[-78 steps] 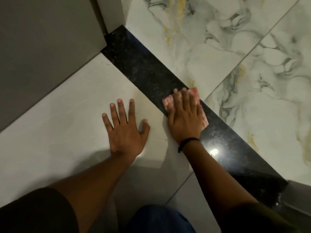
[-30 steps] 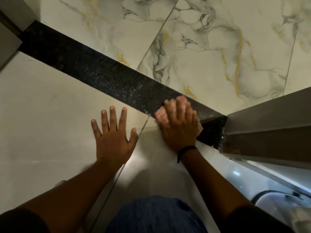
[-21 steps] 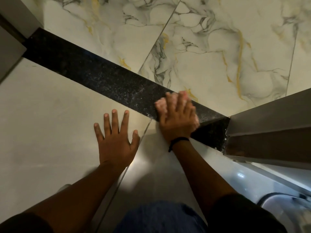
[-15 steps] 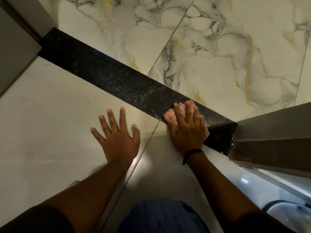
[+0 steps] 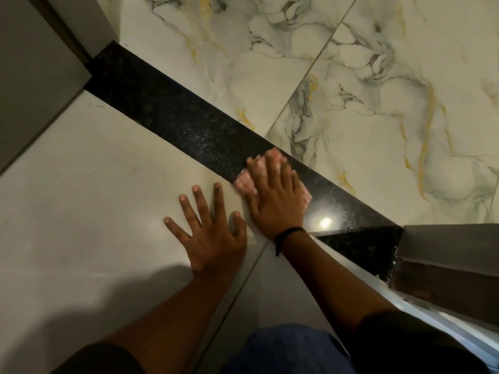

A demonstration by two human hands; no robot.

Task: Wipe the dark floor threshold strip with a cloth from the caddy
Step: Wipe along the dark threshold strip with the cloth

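A black speckled threshold strip [image 5: 172,114] runs diagonally from the upper left to the right door frame. My right hand [image 5: 275,201] lies flat on a pink cloth [image 5: 244,184], pressing it on the strip's near edge about two thirds along. The cloth shows at the fingertips and on both sides of the palm. My left hand [image 5: 208,230] rests flat on the pale tile just beside it, fingers spread, holding nothing. Pale dust specks cover the strip to the left of the cloth. The part to the right is glossy with a light glint. No caddy is in view.
White marble tile [image 5: 378,103] with grey and gold veins lies beyond the strip. A grey door frame post [image 5: 445,255] stands at the right end, another grey frame [image 5: 40,63] at the upper left. My blue-clad knee [image 5: 286,349] is at the bottom.
My right hand has slid the cloth leftward along the strip, away from the right door frame. My left hand stays flat on the tile. The view has shifted.
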